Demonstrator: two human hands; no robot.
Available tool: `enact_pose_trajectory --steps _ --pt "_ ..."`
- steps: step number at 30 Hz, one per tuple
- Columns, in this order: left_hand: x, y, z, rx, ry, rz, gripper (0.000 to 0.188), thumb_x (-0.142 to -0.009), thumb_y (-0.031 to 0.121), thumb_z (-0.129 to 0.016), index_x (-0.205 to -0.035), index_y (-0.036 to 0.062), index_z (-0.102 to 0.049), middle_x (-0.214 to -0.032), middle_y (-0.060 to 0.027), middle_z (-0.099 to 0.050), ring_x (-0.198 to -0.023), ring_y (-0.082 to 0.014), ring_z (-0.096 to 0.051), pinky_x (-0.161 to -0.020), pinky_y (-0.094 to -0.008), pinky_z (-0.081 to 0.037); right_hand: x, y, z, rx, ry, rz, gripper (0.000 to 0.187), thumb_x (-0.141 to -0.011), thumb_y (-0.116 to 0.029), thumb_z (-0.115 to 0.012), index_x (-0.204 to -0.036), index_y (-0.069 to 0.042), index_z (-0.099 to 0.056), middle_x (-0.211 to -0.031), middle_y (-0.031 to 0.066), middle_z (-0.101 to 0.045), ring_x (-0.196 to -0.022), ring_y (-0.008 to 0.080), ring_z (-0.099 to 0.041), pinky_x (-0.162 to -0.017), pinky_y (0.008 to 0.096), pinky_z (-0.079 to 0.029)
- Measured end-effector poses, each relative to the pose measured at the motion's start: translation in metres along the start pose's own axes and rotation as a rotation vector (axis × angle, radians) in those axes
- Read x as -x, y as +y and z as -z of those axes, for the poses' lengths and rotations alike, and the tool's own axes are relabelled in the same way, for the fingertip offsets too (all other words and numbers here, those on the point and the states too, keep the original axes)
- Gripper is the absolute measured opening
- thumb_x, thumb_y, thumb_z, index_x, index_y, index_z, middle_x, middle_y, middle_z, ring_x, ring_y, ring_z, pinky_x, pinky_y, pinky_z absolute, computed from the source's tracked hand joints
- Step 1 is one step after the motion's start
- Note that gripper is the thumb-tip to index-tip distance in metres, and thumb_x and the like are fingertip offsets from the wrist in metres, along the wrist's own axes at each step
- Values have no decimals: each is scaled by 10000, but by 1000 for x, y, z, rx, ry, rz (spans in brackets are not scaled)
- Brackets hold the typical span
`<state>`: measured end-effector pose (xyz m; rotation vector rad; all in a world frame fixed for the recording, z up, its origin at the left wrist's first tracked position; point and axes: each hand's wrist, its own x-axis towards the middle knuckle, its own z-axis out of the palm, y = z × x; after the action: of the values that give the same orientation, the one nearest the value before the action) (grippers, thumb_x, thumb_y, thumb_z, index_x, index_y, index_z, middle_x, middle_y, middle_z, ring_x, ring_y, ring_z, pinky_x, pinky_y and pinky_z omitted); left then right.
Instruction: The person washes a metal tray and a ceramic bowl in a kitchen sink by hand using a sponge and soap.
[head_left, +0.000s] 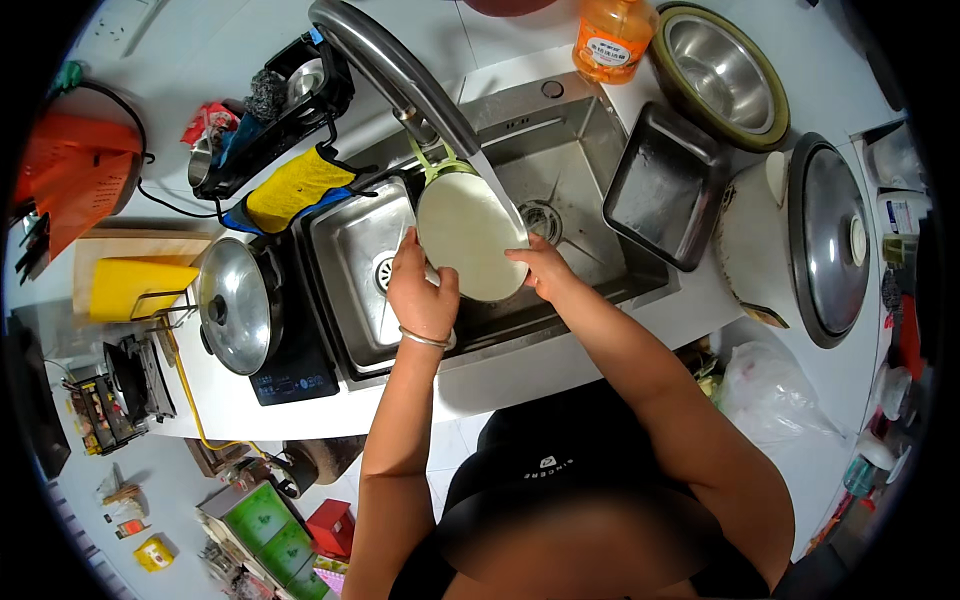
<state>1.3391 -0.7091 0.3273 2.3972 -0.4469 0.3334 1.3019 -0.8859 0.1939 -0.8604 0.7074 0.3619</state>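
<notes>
Over the double steel sink (590,240) I hold a round, pale cream bowl (468,235), its inside facing up. A light green part shows at its far edge; I cannot tell whether it belongs to the bowl. My left hand (422,292) is closed on the bowl's left near side, a bangle on its wrist. On the right edge, my right hand (543,268) grips with the thumb over the rim and the other fingers partly hidden underneath. From the curved faucet (400,65), a water stream falls at the bowl's right side.
Left stand a lidded pan (238,308) on a black cooktop (297,384), a yellow-blue cloth (300,190) and a black sink caddy (270,120). Right are a dark rectangular tray (668,185), nested metal bowls (700,65), a large lidded pot (765,235) and an orange soap bottle (610,40).
</notes>
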Motion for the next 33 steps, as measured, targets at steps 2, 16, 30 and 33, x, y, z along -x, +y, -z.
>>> enact_pose_trajectory --steps 2,16,30,33 --pt "-4 10 1 -61 30 -55 480 -681 53 -606 -1143 -58 -531 -1041 -217 -599 -782 -272 -593 -700 -322 -488 -3 2 0 33 -31 -15 411 -765 -57 -609 -1153 -111 -487 -1050 54 -568 -876 172 -566 -594 317 -437" --pt "-27 26 -85 176 -302 -69 555 -793 368 -631 -1085 -77 -472 -964 -280 -574 -917 -418 -552 -801 -433 -438 43 1 35 -525 8 -603 364 -926 -98 -191 -1190 35 -403 -1105 328 -525 -403 8 -366 -290 126 -256" --pt "-4 -21 -148 365 -354 423 780 -841 456 -550 -1304 -126 -314 -1237 -327 -444 -1163 -430 -424 -993 -386 -329 -31 13 21 -857 341 -434 209 -950 -159 -349 -914 18 -453 -605 56 -502 -456 75 -517 -317 158 -412" --pt "13 -27 -124 341 -290 406 770 -849 461 -546 -1302 -121 -325 -1261 -330 -421 -1184 -423 -411 -1015 -395 -310 -22 18 20 -678 206 -568 213 -947 -123 -347 -984 46 -470 -828 207 -583 -461 55 -514 -330 130 -423"
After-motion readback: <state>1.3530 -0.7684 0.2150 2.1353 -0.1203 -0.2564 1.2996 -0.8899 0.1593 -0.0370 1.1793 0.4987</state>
